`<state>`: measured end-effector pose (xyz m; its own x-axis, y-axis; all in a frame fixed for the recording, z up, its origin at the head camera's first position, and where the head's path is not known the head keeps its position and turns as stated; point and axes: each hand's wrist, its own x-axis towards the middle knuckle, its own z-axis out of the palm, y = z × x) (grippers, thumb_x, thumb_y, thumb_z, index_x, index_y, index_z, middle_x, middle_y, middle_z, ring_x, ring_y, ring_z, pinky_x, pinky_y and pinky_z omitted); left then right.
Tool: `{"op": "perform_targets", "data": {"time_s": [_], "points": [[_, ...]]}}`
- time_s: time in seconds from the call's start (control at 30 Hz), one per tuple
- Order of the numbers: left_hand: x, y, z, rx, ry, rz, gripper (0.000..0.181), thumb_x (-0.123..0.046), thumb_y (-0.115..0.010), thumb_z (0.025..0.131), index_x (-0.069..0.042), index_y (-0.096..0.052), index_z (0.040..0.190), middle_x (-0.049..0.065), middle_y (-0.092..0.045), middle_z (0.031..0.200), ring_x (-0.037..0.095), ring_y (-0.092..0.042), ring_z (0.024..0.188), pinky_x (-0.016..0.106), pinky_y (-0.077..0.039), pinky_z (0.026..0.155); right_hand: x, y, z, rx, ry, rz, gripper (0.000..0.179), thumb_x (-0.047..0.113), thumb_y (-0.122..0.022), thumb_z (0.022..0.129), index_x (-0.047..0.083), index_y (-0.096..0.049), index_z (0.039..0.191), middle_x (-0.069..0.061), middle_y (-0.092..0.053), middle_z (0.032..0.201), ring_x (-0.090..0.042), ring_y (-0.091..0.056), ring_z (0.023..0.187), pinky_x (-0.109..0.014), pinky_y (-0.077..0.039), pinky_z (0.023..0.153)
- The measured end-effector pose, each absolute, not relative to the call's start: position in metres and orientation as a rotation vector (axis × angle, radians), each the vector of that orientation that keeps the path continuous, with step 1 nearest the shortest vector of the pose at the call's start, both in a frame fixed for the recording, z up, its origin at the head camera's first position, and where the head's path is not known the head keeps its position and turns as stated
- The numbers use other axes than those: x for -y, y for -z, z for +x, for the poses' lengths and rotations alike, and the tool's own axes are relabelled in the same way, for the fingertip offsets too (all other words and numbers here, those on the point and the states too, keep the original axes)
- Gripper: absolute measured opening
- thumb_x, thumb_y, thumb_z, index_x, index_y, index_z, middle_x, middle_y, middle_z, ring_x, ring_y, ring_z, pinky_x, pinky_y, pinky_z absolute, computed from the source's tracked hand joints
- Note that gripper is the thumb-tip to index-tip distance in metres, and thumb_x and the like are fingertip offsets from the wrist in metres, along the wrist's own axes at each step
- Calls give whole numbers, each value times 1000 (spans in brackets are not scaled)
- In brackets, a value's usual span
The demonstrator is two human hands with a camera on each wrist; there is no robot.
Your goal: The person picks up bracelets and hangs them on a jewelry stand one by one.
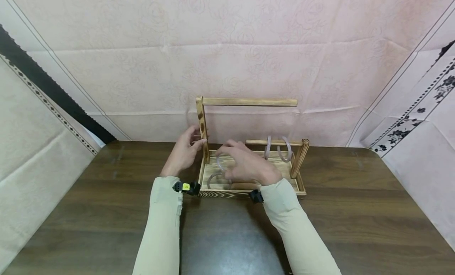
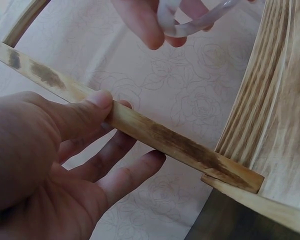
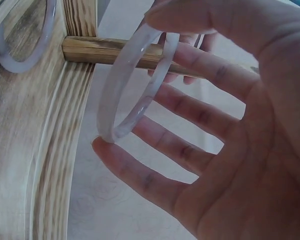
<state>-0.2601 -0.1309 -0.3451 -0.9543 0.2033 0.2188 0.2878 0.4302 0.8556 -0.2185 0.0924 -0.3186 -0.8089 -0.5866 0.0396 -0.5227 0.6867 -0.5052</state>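
My left hand [image 1: 184, 152] pinches the tall upright post [image 2: 140, 127] of a wooden stand between thumb and fingers, at the left end of its tray [image 1: 227, 194]. In my right hand [image 1: 245, 164], over the tray's left half, is a translucent whitish-lilac bangle [image 3: 112, 85]. The thumb is on its top and the spread fingertips are along its far edge. Another bangle [image 1: 210, 182] sits in the tray below, at the left; the right wrist view shows a bangle [image 3: 20, 65] against the wood. Two more bangles [image 1: 268, 148] hang from the stand's lower bar [image 1: 256, 142] at the right.
A long upper bar [image 1: 249, 102] runs rightward from the tall post. The shorter right post [image 1: 299, 158] carries the lower bar. A tan object [image 1: 245, 186] lies in the tray, partly under my right hand. A patterned pale cloth [image 1: 231, 70] rises behind the brown table [image 1: 355, 196].
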Motion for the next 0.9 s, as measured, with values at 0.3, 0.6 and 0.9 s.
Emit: {"op": "perform_targets", "data": {"time_s": [0.3,0.6,0.9], "points": [[131,345,-261,2581,1569,-456,36,-10,-55,105,-4,-51,140,15,-64,135,32,-58,129,50,-52,106,-91,314,-217,-2765,758,-1014,65,10,-77,76,23,-62,137,-2,-51,141,-23,-47,130,-43,-49,106],[131,346,-261,2591,1547,-450,36,-11,-55,105,-4,-51,141,14,-65,134,32,-59,128,51,-53,105,-90,307,-212,-2792,757,-1051,62,11,-79,77,21,-63,136,-1,-53,138,-24,-49,128,-44,-48,108],[130,346,-260,2600,1550,-431,35,-13,-56,105,-5,-51,140,12,-64,134,30,-58,128,50,-53,105,-92,300,-208,-2817,774,-1046,60,13,-80,78,23,-63,135,0,-54,137,-22,-50,130,-43,-48,110]]}}
